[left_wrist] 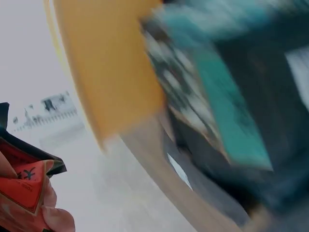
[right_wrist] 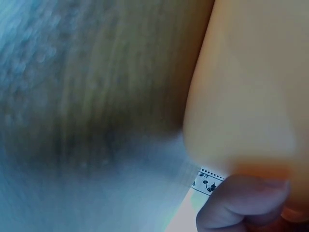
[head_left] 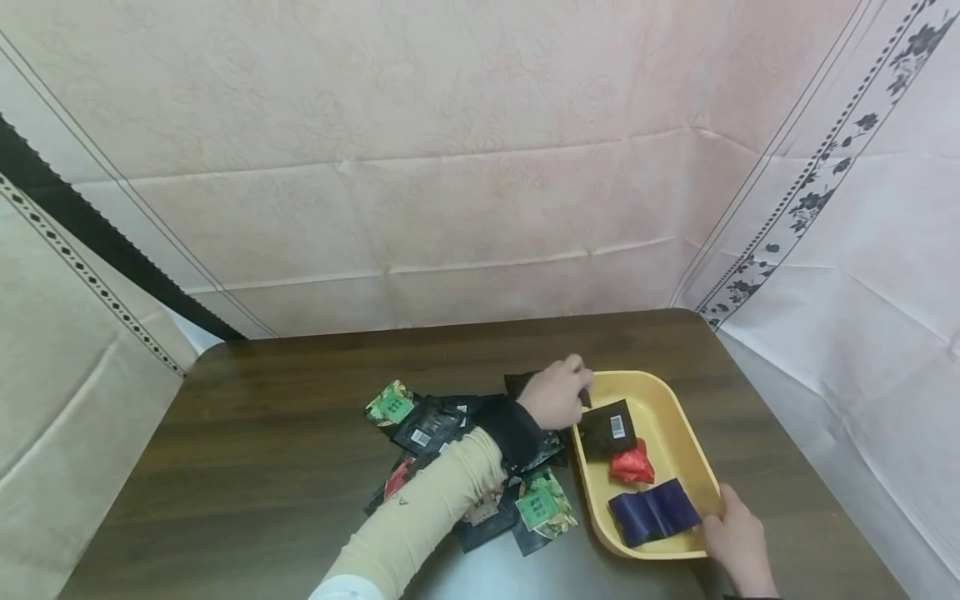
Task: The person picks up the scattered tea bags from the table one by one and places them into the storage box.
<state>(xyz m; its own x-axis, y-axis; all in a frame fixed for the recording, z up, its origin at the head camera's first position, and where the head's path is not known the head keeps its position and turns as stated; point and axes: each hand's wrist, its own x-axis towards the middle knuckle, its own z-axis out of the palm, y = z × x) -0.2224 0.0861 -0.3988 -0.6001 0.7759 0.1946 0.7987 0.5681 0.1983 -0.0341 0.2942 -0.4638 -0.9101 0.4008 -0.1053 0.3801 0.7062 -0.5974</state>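
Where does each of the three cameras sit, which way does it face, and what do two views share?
Head: worn high, looks forward and down at the table; shows left hand, its sleeve and right hand.
Left wrist: close and blurred, faces the yellow tray and packets; fingers pinch a red packet.
Right wrist: close under the tray's rim; a fingertip shows.
Shared: all three views show the yellow tray.
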